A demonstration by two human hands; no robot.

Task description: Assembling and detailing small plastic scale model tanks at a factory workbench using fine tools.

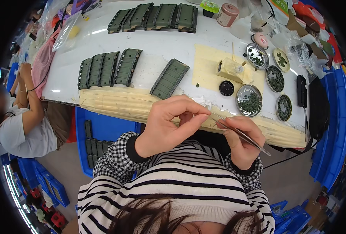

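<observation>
My right hand [248,150] is closed around a pair of metal tweezers [255,143], whose tips point left toward my other hand. Thumb and forefinger of my left hand [163,121] are pinched together close to those tips; what is between them is too small to make out. Both hands hover over the table's padded front edge [114,104]. Just beyond my left hand lies a dark green, ribbed, curved panel [170,79]. Round metal dishes of small green pieces, such as the nearest dish [249,100], stand beyond my right hand.
More green panels [103,69] lie at left, with another row [157,17] at the back. A yellow block [233,70] and a round black dish [226,88] stand near the metal dishes. Jars and bags crowd the back right. A blue crate [103,124] is below left; a person [29,128] sits beyond.
</observation>
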